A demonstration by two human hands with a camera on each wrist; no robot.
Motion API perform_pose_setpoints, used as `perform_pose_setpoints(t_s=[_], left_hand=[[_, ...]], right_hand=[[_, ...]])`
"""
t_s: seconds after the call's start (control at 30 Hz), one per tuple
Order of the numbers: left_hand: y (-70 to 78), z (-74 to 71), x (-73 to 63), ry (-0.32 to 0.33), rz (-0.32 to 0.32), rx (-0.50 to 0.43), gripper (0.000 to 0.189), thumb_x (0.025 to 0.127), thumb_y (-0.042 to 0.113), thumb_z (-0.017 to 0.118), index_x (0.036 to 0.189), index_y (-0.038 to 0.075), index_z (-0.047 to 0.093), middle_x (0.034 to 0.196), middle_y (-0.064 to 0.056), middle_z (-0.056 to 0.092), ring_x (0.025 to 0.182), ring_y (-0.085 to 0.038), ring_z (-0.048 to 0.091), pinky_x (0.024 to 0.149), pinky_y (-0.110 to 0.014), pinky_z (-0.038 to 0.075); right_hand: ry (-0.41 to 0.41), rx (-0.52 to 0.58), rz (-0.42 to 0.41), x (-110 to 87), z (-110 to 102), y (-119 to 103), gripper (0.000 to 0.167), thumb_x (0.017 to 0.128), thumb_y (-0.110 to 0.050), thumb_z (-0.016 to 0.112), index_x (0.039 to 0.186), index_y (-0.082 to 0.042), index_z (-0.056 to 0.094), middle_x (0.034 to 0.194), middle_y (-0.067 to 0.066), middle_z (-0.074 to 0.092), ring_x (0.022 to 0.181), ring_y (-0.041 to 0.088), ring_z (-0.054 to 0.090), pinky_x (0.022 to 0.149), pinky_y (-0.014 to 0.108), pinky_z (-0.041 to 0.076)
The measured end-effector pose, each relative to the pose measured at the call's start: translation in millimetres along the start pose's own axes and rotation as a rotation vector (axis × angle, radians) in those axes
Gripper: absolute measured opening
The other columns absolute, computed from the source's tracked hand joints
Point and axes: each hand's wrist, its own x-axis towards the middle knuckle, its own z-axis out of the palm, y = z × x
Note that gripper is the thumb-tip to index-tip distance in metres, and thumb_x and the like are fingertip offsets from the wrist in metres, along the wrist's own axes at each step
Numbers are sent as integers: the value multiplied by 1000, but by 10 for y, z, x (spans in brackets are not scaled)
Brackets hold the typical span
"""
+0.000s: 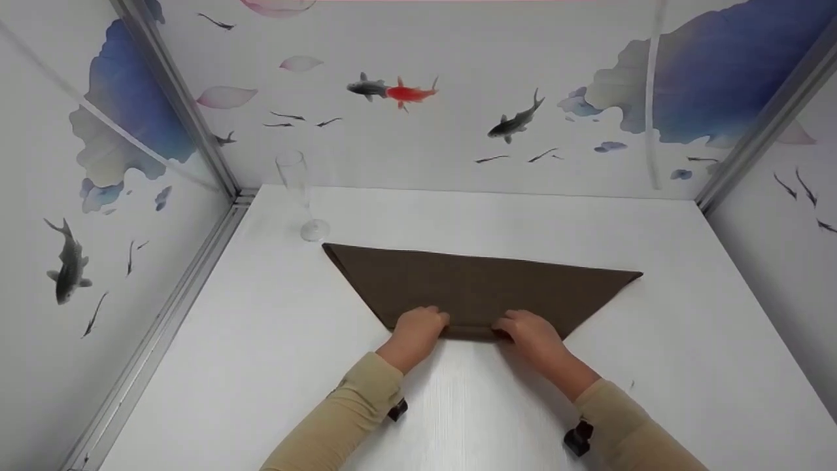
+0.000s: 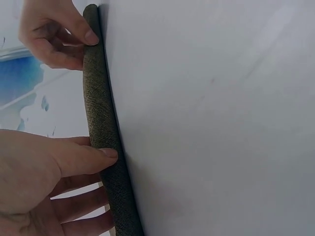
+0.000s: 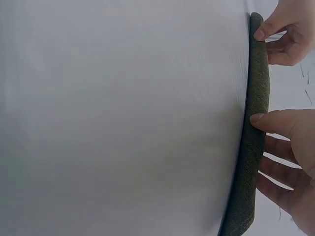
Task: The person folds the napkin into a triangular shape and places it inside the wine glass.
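Observation:
A dark brown cloth napkin (image 1: 471, 281) lies on the white table, its outline wide at the far edge and narrow at the near one. Along that near edge the fabric forms a rolled strip (image 2: 101, 93). My left hand (image 1: 416, 335) pinches the roll toward its left part, thumb on the near side and fingers behind. On the right part, my right hand (image 1: 535, 339) grips the same roll, its thumb (image 3: 275, 122) pressed to the near face. Both wrist views show the two hands apart, with a stretch of roll between them.
An upright clear champagne flute (image 1: 315, 229) stands beyond the napkin's far left corner. White panels painted with fish and blue leaves enclose the table (image 1: 444, 418) at the back and sides, with metal rails (image 1: 176, 314) at the corners.

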Motion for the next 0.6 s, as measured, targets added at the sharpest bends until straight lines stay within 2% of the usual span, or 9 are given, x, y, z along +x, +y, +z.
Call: perform_pose_setpoints(t_s=[0.2, 0.43, 0.6], left_hand=[[-42, -26, -6, 49, -19, -39, 9, 91, 5, 68, 97, 11, 71, 88, -5, 66, 80, -20, 65, 65, -30, 54], [-89, -8, -21, 50, -47, -118, 11, 88, 3, 71, 97, 10, 71, 91, -6, 61, 85, -20, 61, 70, -29, 53], [-116, -5, -16, 30, -69, -135, 14, 88, 3, 71, 99, 11, 71, 92, -6, 61, 86, -19, 61, 72, -28, 53]], right_hand=[[13, 48, 26, 35, -10, -14, 19, 79, 6, 76, 94, -5, 72, 86, 5, 63, 84, 22, 63, 75, 36, 54], [-11, 96, 78, 25, 20, -1, 16, 81, 1, 76, 94, -7, 73, 84, 2, 63, 81, 19, 62, 75, 35, 54], [-11, 89, 84, 32, 23, 39, 16, 82, 2, 75, 95, -7, 73, 84, 2, 63, 81, 20, 63, 74, 37, 54]])
